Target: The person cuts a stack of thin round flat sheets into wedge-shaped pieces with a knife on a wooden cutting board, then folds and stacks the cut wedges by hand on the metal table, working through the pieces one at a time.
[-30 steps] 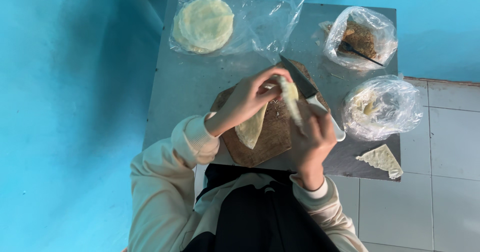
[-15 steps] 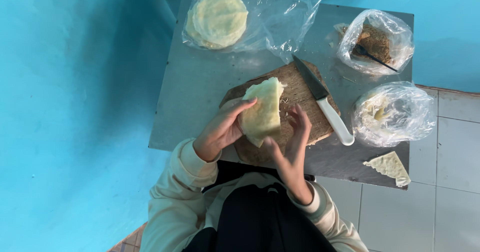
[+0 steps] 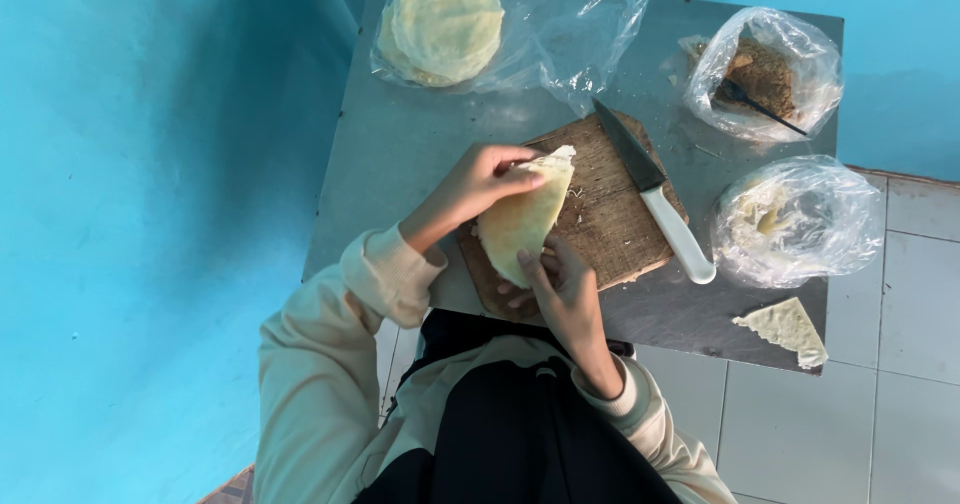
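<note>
A pale, thin piece of dough wrapper (image 3: 522,216), folded into a cone-like shape, is held over a round wooden cutting board (image 3: 607,226). My left hand (image 3: 480,182) pinches its upper edge from the left. My right hand (image 3: 562,286) supports its lower point from underneath, fingers curled on it. A knife (image 3: 655,189) with a dark blade and a white handle lies on the board just right of my hands.
The board sits on a grey metal table (image 3: 400,144). A stack of round wrappers (image 3: 443,26) lies in a clear bag at the back. Two bagged bowls stand at the right: brown filling with a utensil (image 3: 765,72) and pale filling (image 3: 795,219). A folded triangle (image 3: 785,326) lies near the front right corner.
Both hands shifted left with the wrapper and folded it tighter into a cone. The right hand dropped under its lower tip. The view also drifted.
</note>
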A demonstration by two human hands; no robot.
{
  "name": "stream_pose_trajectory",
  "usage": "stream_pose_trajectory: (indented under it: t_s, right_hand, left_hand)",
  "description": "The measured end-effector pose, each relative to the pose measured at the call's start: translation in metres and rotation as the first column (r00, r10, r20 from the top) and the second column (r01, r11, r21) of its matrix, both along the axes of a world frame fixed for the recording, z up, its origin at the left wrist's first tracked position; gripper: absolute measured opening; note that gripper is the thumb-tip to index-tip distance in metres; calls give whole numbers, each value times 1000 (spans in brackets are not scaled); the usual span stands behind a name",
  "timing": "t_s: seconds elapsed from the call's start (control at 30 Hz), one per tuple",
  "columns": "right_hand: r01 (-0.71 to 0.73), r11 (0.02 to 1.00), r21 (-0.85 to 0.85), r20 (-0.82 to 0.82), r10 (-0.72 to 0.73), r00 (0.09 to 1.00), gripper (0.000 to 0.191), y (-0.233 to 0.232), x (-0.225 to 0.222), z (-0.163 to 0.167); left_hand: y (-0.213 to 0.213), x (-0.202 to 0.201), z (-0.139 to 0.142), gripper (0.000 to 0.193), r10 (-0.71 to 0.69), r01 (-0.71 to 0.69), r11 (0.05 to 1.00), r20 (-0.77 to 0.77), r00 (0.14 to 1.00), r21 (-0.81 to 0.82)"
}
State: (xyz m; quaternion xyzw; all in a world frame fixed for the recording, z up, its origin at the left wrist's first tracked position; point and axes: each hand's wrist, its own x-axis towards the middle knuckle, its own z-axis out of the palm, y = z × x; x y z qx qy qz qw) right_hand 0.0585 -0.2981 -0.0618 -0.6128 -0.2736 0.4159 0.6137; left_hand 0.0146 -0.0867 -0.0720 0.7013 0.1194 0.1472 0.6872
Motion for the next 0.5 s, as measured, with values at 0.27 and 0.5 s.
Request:
stream_pose_trajectory:
  t_s: [0.27, 0.5]
  right_hand:
    - [65, 995, -75, 243, -45, 969, 30, 3, 5, -1]
    - [78, 984, -162, 310, -24, 950, 26, 1, 6, 4]
  left_hand:
    - [-4, 13, 7, 36, 160, -147, 902, 1, 987, 406]
    - [-3, 16, 3, 36, 211, -204, 838, 45, 977, 506]
